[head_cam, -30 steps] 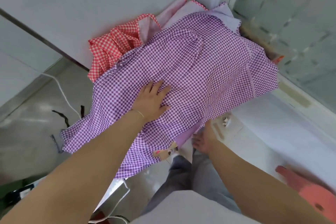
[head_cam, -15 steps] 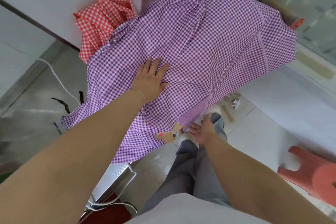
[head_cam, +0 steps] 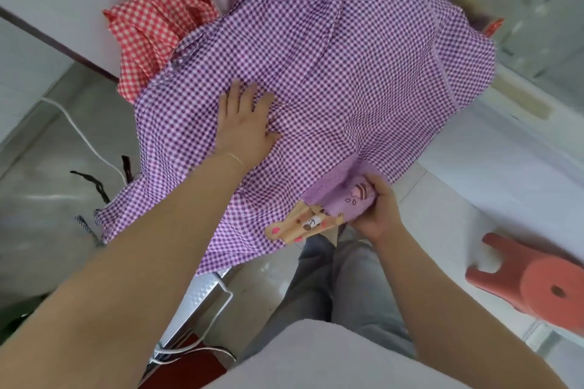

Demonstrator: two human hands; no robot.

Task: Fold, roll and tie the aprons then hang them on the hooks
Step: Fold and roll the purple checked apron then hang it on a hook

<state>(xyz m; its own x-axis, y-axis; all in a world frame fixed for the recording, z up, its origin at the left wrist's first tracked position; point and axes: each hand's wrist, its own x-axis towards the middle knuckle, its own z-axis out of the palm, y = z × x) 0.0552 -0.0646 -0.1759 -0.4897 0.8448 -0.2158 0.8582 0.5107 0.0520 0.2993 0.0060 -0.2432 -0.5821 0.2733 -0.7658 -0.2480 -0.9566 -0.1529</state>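
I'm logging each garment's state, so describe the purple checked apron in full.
The purple-and-white gingham cloth apron lies spread, rumpled, over a raised surface, its near edge hanging off. It overlaps a red-and-white gingham apron at the far left. A tan cartoon patch sits by the near hem. The left hand presses flat on it; the right hand grips a bunched plain-lilac fold at the hem.

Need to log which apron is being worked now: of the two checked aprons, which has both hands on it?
The purple checked apron: the left hand lies flat on it, and the right hand grips its near edge. The red checked apron lies untouched behind it.
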